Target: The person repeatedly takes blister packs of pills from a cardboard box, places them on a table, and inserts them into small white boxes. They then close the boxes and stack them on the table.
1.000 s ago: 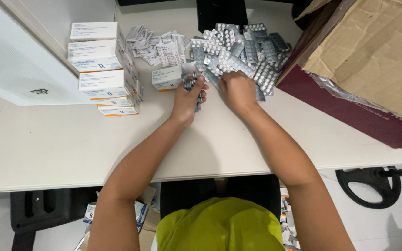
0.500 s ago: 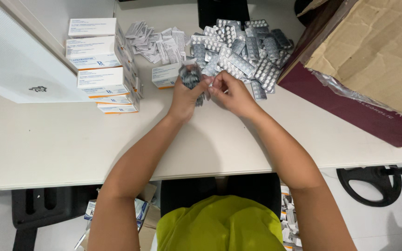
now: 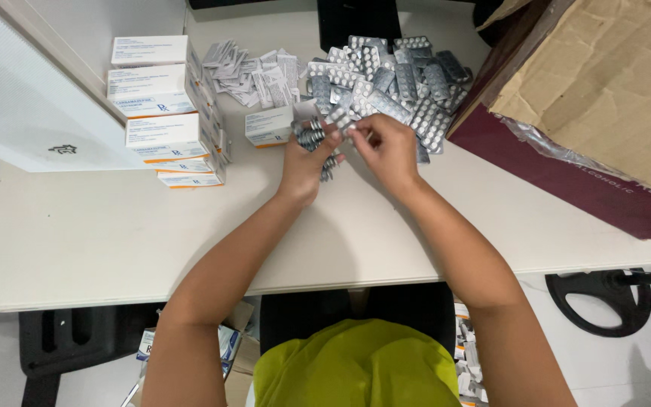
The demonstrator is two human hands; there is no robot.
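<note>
A small stack of blister strips (image 3: 315, 139) sits clamped in the left hand (image 3: 304, 162), lifted just off the surface (image 3: 99, 241). The right hand (image 3: 387, 149) has drawn back from the loose pile (image 3: 397, 83) toward the stack, fingers pinched on one strip (image 3: 356, 130), so the stack seems to be growing. The open carton (image 3: 271, 126) stands just beside. How many strips the stack holds is hidden.

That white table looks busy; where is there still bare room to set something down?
The white table is bare along its near edge, from the stacked white medicine boxes down to the person's forearms, and right of the right hand, before the dark red carton. The far side is crowded: silver blister packs, folded paper leaflets, left hand.
</note>
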